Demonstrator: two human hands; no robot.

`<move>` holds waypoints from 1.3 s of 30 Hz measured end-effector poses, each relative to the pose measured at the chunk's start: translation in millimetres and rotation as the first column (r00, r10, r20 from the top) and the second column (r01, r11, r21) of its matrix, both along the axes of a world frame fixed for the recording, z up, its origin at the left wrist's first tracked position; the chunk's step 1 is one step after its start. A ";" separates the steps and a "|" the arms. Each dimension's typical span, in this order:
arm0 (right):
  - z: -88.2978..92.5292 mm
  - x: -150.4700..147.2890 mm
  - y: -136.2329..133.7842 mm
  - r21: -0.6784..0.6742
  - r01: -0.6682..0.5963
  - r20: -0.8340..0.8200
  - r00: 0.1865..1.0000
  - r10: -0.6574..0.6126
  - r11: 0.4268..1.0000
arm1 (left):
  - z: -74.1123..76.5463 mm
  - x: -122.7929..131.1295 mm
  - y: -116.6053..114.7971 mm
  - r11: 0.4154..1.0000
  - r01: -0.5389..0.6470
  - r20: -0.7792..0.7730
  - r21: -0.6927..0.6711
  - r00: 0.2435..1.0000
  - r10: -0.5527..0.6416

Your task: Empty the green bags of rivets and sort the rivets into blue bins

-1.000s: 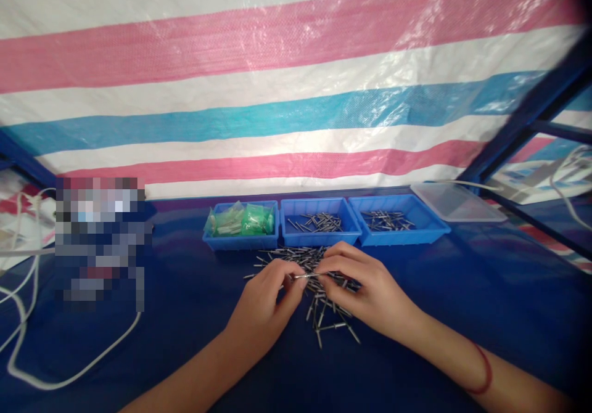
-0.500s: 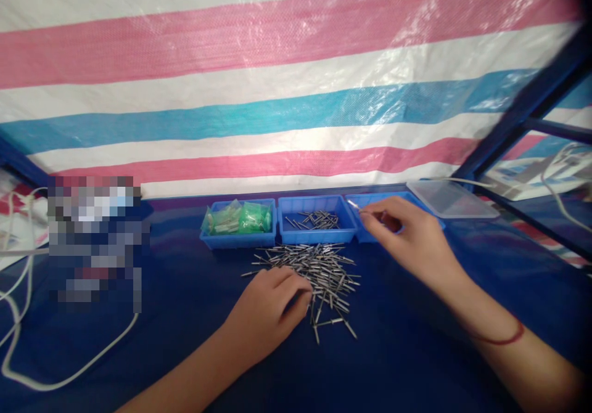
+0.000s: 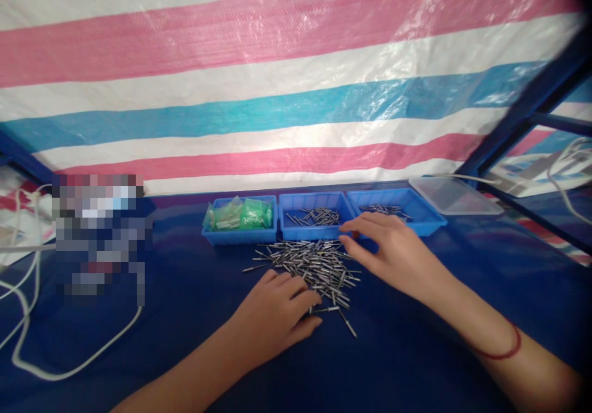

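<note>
A loose pile of metal pop rivets [image 3: 319, 268] lies on the dark blue table top. Over the pile's near left edge is my left hand [image 3: 282, 308], thumb and index finger apart with a few rivets near their tips; nothing is clearly held. My right hand [image 3: 393, 249] hovers at the pile's right, in front of the right blue bin [image 3: 428, 212], its thumb and forefinger spread and bare. That bin contains several rivets [image 3: 383, 211], partly hidden by the hand. More rivets [image 3: 319, 216] rest in the middle blue bin [image 3: 305, 234].
At the left, a third blue bin [image 3: 240, 236] holds green-tinted plastic packets [image 3: 254, 214]. A clear plastic lid [image 3: 456, 197] lies at the back right. White cable [image 3: 69, 375] loops over the table's left side, beside a blurred-out patch. Striped sheeting [image 3: 259, 117] hangs behind.
My right hand has come from the right bin back toward the pile, and the rivet it pinched is gone from its fingers. My left thumb and forefinger have parted and shifted slightly right.
</note>
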State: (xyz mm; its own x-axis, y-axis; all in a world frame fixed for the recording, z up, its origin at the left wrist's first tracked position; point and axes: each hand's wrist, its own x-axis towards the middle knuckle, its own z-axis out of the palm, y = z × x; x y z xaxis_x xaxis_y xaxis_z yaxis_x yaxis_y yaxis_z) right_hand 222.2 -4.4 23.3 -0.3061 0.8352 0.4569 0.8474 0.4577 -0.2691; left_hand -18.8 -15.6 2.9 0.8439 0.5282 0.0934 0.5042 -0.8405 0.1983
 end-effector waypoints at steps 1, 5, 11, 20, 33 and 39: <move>-1.4 -5.7 -2.3 -0.017 -0.049 0.024 0.998 0.049 0.999 | 0.2 0.1 0.6 1.000 -0.005 0.003 -0.007 1.000 0.005; -7.2 -21.0 -9.0 -0.103 -0.172 0.088 0.980 0.181 0.980 | -0.7 0.2 3.4 0.997 -0.062 0.025 -0.042 0.998 0.063; -15.9 -29.1 -13.3 -0.144 -0.198 0.045 0.977 0.206 0.970 | -2.4 -0.1 7.1 0.982 -0.134 0.146 -0.133 0.977 0.153; -20.1 -44.8 -16.1 -0.295 -0.333 -0.451 0.875 0.177 0.895 | -2.6 -1.3 11.1 0.972 -0.119 0.292 -0.203 0.940 0.176; -24.2 -49.8 -17.3 -0.257 -0.371 -0.610 0.779 0.148 0.892 | -1.8 0.5 7.7 0.958 -0.195 0.314 -0.208 0.915 0.255; -22.4 -47.8 -19.7 -0.201 -0.350 -0.653 0.744 0.141 0.915 | 2.3 0.7 9.4 0.966 -0.149 0.358 -0.211 0.908 0.218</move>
